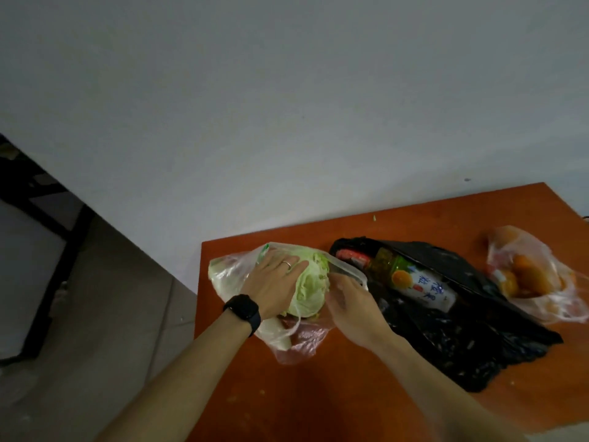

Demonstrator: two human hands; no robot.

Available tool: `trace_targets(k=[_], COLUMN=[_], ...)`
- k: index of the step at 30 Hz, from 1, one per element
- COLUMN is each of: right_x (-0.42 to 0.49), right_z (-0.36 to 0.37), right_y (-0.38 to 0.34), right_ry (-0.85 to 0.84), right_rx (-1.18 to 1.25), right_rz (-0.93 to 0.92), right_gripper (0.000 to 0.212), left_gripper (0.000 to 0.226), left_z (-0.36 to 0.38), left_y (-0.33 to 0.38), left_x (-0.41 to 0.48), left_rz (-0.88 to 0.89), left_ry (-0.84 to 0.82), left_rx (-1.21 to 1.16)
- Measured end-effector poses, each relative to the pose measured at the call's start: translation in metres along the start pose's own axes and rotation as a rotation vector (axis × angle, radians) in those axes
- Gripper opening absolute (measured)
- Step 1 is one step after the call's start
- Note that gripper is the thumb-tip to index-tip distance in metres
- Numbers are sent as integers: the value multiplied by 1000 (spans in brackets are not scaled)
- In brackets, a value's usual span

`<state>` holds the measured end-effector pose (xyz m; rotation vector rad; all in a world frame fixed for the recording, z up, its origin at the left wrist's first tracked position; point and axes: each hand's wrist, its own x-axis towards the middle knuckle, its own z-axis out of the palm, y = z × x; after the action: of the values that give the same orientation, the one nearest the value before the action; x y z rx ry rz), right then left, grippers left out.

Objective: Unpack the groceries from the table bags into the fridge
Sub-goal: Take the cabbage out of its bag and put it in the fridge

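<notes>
Head view: the cabbage point(310, 282) lies half out of a clear bag point(229, 272) near the left edge of the orange surface point(318, 406), roughly six o'clock from the middle of the frame. The left hand point(274, 282), with a dark watch point(243, 309) on its wrist, lies over the top of the head with fingers spread and fairly straight. Its grip is open, resting on the leaves, not wrapped around them. The right hand point(347, 301), at three o'clock of the cabbage, has its grip closed on the bag's film, pulling the mouth aside. At three o'clock again lies a black bag point(462, 339) with a juice bottle point(417, 282) showing in its opening, and beyond it a second clear bag point(541, 301) of orange fruit. The fridge is not in view.

The likely step is freeing the cabbage from its bag. The risks, as I judge them:
- A flat palm has little hold on a round, smooth head, so it could roll toward the edge at nine o'clock and drop to the floor.
- The thin film may cling to the leaves, so the whole bag lifts along with whatever lies beneath the cabbage (something pale and something reddish, too hidden to name).
- A hard tug by the right hand could tear the plastic
</notes>
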<state>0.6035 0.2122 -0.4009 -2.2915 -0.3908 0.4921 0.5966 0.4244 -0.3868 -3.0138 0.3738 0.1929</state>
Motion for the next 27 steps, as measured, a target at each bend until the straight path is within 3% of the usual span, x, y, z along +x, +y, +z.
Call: trace_targets(k=[3,6,10,13,15,17,19,20,22,24,27], right_x=[38,76,120,141,156,184,192,185,160,143,131], right_z=[17,24,16,16,26,66,92,94,76,68,67], right_y=[0,3,7,20,49,140,181,172,106,62,47], right_ry=[-38,-61,-52,-81,-90,-86,-79,-73,-21,5,100], right_rx=[19,10,25,82,193,402,555,602,635,702,708], right_rz=[137,207,296,397,490,587,697,749,832,850,803], right_gripper=[52,57,58,59,78,105,121,121,99,73,60], left_gripper=[72,71,66,49,42,50,61,71,78,69,58], left_z=[10,20,28,39,42,49,63,74,91,91,72], left_y=[-30,-60,-91,-107,-107,-110,-121,-128,-140,-144,-140], left_x=[31,58,90,106,108,112,112,112,115,116,115], left_rz=[22,1,-59,-167,-253,-346,-422,-462,-531,-518,-492], left_ry=[-138,-159,-254,-341,-394,-514,-632,-674,-744,-762,-732], left_rx=[3,-69,-369,-598,-862,-1105,-1326,-1423,-1530,-1561,-1411])
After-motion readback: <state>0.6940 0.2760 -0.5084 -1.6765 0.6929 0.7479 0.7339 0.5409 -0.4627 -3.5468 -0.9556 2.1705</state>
